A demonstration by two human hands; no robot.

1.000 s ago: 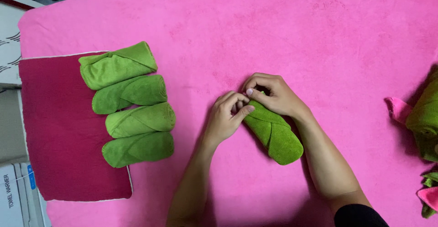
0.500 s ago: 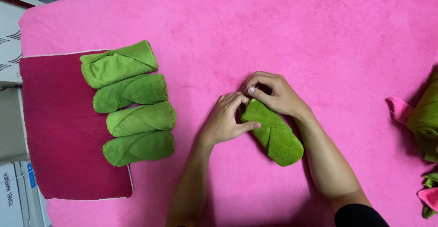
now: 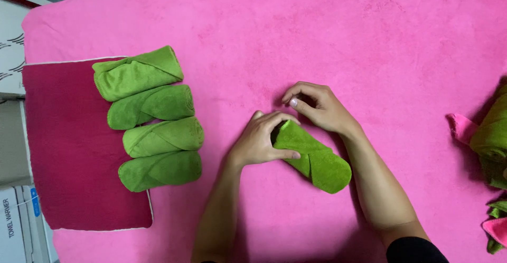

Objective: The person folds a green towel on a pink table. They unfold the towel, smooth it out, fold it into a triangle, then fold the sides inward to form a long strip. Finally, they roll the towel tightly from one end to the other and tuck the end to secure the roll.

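Hands on green rolled towel [image 3: 312,157]; left hand [image 3: 259,141] wrapped around its end, right hand [image 3: 319,107] pinching nothing, just beside; four rolled towels [image 3: 153,118] well apart.

My worktop [image 3: 369,30] is draped in a bright pink terry cover, evenly lit with soft shadows. At its left lies a dark red mat [image 3: 68,152] (white-edged). Past that edge stands a white cabinet [image 3: 21,226]; grey floor and clutter show at top left.
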